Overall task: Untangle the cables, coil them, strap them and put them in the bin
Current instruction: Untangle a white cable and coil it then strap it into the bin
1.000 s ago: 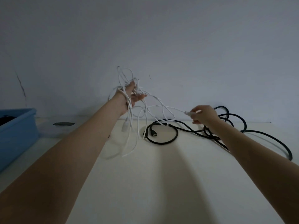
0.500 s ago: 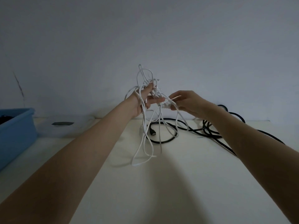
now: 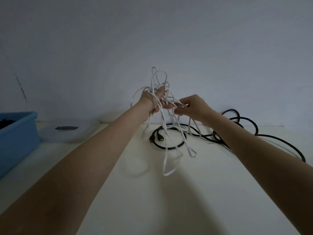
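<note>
A tangled white cable (image 3: 165, 146) hangs in loops from my left hand (image 3: 153, 99), which is raised above the table and holds the bundle, with strands draped over the wrist and fingers. My right hand (image 3: 193, 106) is right beside it and pinches a strand of the same white cable at the left hand's fingertips. Loops stick up above the left hand and dangle down to just above the table. Behind them a long black cable (image 3: 237, 131) lies on the table in loose rings, its two plugs near the middle.
A blue bin (image 3: 18, 133) stands at the left edge with something dark inside. A clear plastic lid or tray (image 3: 67, 133) with a dark label lies beside it near the wall. The pale table (image 3: 186, 200) runs up to a plain wall.
My right hand came from the right side in to my left hand, bringing the white cable's end with it. The left hand shifted right, and the hanging loops swung rightwards.
</note>
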`<action>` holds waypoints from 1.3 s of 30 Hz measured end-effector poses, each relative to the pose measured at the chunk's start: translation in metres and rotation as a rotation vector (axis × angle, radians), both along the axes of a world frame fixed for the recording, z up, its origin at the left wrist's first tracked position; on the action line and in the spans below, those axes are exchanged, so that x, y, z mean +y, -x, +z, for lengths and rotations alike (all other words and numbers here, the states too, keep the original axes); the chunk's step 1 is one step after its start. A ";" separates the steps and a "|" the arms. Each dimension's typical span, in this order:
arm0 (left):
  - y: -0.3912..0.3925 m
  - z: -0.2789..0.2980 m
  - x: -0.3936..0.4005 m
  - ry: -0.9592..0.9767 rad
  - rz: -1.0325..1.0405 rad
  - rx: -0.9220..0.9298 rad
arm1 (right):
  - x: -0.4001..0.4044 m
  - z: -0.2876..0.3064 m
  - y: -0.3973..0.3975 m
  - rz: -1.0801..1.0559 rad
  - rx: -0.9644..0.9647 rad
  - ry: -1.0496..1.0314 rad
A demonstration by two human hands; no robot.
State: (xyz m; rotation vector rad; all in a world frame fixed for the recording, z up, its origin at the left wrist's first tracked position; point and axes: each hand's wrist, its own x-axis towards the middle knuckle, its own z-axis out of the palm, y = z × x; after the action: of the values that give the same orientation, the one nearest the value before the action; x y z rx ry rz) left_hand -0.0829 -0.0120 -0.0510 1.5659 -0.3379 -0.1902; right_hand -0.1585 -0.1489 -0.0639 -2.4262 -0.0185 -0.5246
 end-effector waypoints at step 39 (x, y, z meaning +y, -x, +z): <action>-0.013 -0.009 0.018 0.249 0.270 0.189 | 0.003 0.028 0.015 0.238 -0.378 -0.481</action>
State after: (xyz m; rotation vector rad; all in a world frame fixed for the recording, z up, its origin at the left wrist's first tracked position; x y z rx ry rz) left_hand -0.0704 0.0058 -0.0598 1.3189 0.0010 -0.0810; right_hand -0.1731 -0.1459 -0.0356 -1.8040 -0.3025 -0.7697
